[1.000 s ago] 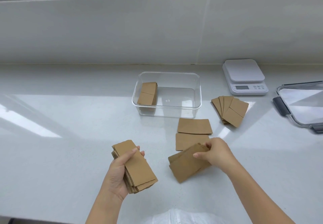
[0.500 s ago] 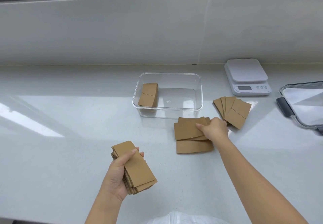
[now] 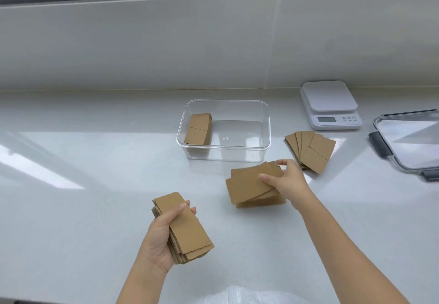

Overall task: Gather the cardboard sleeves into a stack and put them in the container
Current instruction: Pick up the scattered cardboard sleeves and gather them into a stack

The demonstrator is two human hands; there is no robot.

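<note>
White countertop [image 3: 71,208]: bears all items. Clear container [image 3: 266,123]: landmark; one sleeve bundle [image 3: 198,129] upright at its left end. Lid [image 3: 413,142]: far right of container. Scale [image 3: 330,104]: right of container. Fanned sleeves [image 3: 313,151]: right of container, flat. Loose sleeves [image 3: 251,185]: just before container, right hand [image 3: 288,181] pinching them, thumb on top. Stack [image 3: 187,230]: nearer than container, left hand [image 3: 159,239] closed round it, thumb across its top.

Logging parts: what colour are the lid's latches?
Dark grey latches on the clear lid, seen in the head view.
</note>
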